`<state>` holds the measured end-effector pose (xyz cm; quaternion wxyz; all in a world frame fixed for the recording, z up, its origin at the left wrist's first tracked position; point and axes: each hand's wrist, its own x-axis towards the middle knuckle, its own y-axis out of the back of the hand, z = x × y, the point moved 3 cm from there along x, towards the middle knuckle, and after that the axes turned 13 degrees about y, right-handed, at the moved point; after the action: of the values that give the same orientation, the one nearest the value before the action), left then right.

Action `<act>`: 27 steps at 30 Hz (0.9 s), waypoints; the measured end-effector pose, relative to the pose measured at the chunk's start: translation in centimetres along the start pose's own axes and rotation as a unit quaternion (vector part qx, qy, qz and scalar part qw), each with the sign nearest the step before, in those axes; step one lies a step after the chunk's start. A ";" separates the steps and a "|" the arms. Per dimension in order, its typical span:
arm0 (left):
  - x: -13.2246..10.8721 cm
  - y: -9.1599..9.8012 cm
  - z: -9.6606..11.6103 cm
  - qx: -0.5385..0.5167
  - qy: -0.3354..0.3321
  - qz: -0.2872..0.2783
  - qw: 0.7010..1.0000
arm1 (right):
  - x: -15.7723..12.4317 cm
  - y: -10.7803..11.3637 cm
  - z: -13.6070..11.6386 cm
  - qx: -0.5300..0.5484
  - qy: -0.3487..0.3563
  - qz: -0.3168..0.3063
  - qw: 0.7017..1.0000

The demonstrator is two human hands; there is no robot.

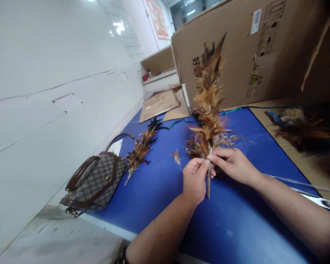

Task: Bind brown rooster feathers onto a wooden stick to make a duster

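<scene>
Upright over the blue table stands a feather duster (209, 106) with brown and dark feathers, its bare stick pointing down. My left hand (195, 178) is closed around the stick just below the feathers. Against the base of the feathers my right hand (232, 163) pinches with thumb and fingers; whether it also holds a separate small feather or thread is hidden. A second feathered stick (143, 146) lies on the table to the left. One small loose feather (176, 157) rests between it and my left hand.
A patterned handbag (99, 179) sits at the table's left edge. Large cardboard box (236, 62) panels stand behind, and flat cardboard (159, 104) lies at the back. More feathers (302, 124) are on the right, with scissors (323, 202) near my right forearm. The blue tabletop (154, 194) meets a white wall.
</scene>
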<state>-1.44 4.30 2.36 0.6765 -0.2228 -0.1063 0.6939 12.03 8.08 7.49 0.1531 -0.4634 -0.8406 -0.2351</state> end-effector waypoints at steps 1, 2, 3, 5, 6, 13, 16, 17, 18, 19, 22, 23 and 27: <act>0.0 0.0 0.1 -0.005 -0.002 -0.003 1.000 | 0.1 0.1 -0.1 -0.006 0.005 -0.003 1.000; 0.0 -0.1 0.2 -0.013 -0.007 -0.006 1.000 | 0.1 0.1 -0.2 -0.011 0.009 -0.004 1.000; 0.0 -0.2 0.3 -0.024 -0.012 -0.011 1.000 | 0.2 0.2 -0.3 -0.015 0.012 -0.004 1.000; 0.0 -0.4 0.4 -0.050 -0.023 -0.017 0.998 | 0.3 0.1 -0.4 -0.016 0.006 0.001 1.000; -0.1 -0.5 0.4 -0.062 -0.029 -0.016 0.998 | 0.4 0.0 -0.4 -0.013 -0.002 0.008 1.000; -0.4 -0.3 -0.1 -0.045 -0.069 0.051 0.995 | 0.0 -1.6 0.1 0.007 -0.070 0.129 0.989; -0.5 -0.2 -0.2 -0.013 -0.080 0.084 0.993 | -0.3 -2.0 0.1 -0.033 -0.051 0.138 0.989; -0.5 -0.1 -0.2 -0.006 -0.081 0.092 0.992 | -0.3 -2.1 0.1 -0.046 -0.041 0.137 0.989; -0.5 -0.1 -0.2 -0.002 -0.081 0.099 0.992 | -0.3 -2.1 0.0 -0.056 -0.030 0.134 0.989; -0.5 -0.1 -0.2 0.002 -0.081 0.106 0.991 | -0.3 -2.1 -0.1 -0.065 -0.020 0.131 0.989; -0.3 0.0 -0.3 0.008 -0.079 0.120 0.990 | -0.2 -1.9 -0.5 -0.084 -0.001 0.125 0.989; -0.3 0.0 -0.3 0.010 -0.079 0.122 0.989 | -0.1 -1.8 -0.6 -0.088 0.001 0.122 0.989; -0.3 0.0 -0.4 0.019 -0.087 0.132 0.987 | -0.2 -1.9 -0.5 -0.093 -0.007 0.112 0.989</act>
<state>-1.26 3.92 2.09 0.5711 -0.1606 -0.1210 0.7959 10.54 6.83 7.31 0.1292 -0.5680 -0.7591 -0.2904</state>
